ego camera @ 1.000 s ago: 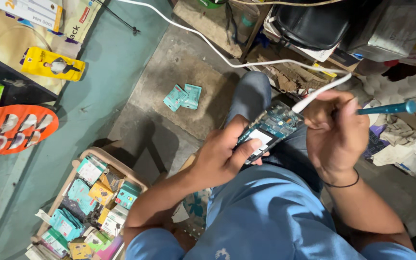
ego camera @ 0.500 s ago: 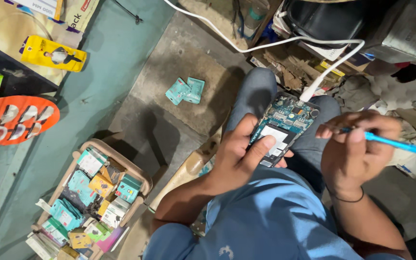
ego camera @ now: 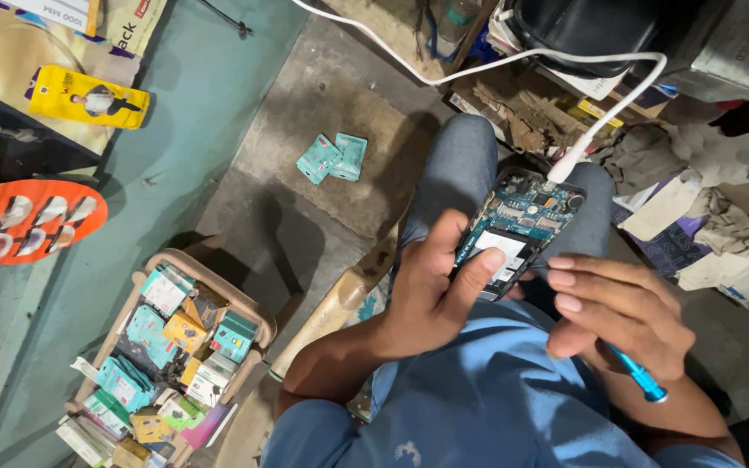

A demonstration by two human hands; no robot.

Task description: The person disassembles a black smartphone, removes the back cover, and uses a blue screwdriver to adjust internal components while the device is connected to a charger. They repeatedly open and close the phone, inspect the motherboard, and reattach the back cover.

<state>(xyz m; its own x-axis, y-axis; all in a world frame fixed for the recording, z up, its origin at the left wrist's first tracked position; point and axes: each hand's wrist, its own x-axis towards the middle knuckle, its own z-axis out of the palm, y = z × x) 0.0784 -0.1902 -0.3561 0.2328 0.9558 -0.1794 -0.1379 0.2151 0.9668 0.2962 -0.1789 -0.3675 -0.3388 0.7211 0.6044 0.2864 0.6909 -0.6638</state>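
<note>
My right hand (ego camera: 621, 316) hides most of the blue-handled screwdriver (ego camera: 643, 380) its fingers clutch; left hand (ego camera: 431, 290) fingers grip the opened phone with bare green circuit board (ego camera: 517, 230) over my lap, long axis pointing up-right toward the white cable (ego camera: 604, 121)

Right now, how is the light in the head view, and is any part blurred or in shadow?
Head view: even, soft light with no strong glare; the opened phone in the left hand is sharp, the right hand with the blue screwdriver is also clear; a dark shadow lies on the floor beside the basket, and the upper right corner is dim.
</note>
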